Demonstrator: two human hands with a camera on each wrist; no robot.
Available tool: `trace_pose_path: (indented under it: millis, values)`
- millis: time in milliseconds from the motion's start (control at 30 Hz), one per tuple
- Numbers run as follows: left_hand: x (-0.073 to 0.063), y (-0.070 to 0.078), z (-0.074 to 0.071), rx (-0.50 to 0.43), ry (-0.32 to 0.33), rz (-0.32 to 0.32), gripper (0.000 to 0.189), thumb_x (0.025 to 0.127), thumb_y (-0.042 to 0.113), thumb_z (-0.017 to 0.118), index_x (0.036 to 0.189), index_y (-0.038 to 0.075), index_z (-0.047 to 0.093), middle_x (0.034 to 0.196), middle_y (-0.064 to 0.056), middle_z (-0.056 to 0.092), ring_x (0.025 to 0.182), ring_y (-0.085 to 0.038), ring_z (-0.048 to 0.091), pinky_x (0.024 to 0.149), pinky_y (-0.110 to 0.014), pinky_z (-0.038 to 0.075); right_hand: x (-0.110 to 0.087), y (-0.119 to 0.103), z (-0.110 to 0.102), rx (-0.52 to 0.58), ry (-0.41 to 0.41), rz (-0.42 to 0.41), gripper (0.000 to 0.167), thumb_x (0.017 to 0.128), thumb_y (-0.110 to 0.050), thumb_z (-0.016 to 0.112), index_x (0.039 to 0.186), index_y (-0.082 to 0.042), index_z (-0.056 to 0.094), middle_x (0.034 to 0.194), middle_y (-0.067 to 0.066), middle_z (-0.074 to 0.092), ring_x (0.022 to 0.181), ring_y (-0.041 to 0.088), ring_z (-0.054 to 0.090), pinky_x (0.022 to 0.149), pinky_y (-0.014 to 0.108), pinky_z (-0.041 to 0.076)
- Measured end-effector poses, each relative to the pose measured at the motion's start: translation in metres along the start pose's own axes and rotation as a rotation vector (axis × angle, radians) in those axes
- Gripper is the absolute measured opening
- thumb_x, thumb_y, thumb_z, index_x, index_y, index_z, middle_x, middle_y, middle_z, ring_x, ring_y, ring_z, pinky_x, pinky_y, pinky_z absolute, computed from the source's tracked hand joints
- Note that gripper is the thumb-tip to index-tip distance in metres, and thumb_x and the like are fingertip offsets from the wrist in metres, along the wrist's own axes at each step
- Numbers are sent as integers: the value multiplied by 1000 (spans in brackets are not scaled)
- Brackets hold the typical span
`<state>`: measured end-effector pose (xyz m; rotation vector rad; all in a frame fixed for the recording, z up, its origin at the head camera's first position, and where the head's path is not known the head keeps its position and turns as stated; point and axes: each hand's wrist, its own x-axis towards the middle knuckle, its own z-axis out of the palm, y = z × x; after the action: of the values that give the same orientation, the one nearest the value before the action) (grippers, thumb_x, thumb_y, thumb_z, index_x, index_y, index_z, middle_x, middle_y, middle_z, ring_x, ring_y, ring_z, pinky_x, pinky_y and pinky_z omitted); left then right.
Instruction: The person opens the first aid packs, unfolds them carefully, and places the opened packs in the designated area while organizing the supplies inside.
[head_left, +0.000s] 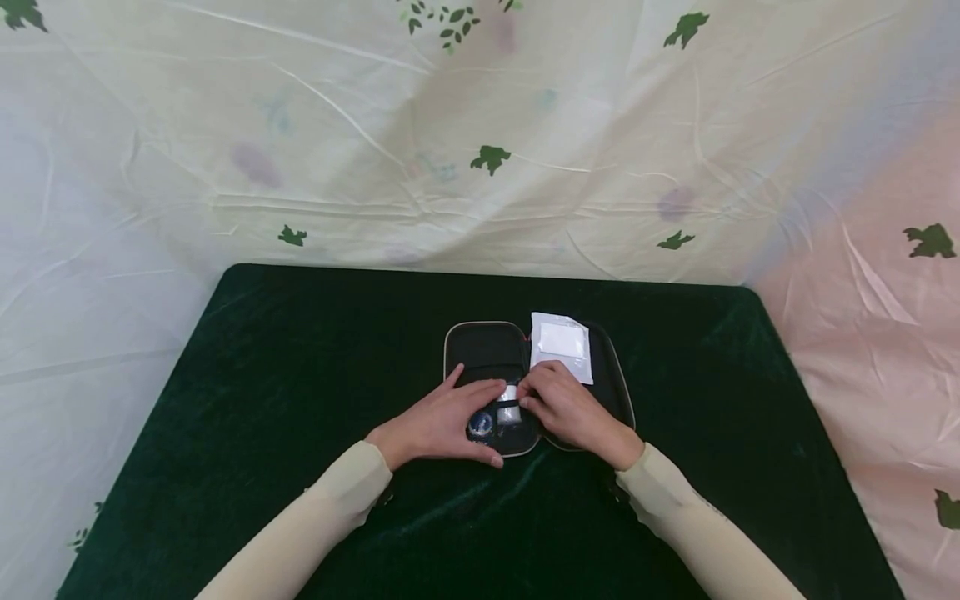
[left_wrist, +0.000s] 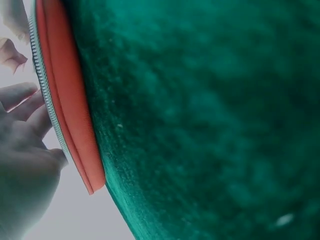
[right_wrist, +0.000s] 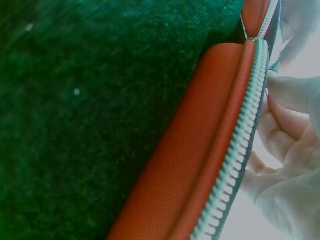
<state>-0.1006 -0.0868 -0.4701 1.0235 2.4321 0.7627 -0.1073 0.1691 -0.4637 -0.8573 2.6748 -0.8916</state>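
Observation:
A zip case lies unfolded on the table, its black-lined left half (head_left: pixel 483 342) under my left hand (head_left: pixel 442 421). That hand is spread, thumb along the front edge and fingertips at a small white wrapped roll (head_left: pixel 509 412). A dark elastic band (head_left: pixel 507 404) crosses the roll. From the other side my right hand (head_left: pixel 566 404) pinches at the roll's right edge with bent fingers and thumb. Beside the roll sits a round dark-blue item (head_left: pixel 480 425) in clear wrap. In the wrist views the case's orange outside (left_wrist: pixel 70 100) and zip teeth (right_wrist: pixel 235 150) hide part of the fingers.
A flat white packet (head_left: pixel 562 342) lies on the right half of the case (head_left: pixel 611 367), behind my right hand. Dark green velvet cloth (head_left: pixel 300 358) covers the table. Pale patterned fabric (head_left: pixel 480 208) hangs behind the table and along its sides.

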Motion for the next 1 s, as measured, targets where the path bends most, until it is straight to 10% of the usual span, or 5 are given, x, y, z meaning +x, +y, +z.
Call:
trace_pose_path:
  millis: [1000]
  values:
    - [-4, 0, 4, 7, 24, 75, 88, 87, 44, 83, 157, 13, 40, 158, -5, 47, 148, -20, 40, 126, -55, 6, 1, -4, -2, -21, -23, 30, 9, 98, -12, 71, 105, -17, 70, 102, -2, 66, 121, 26, 53, 108, 51, 43]
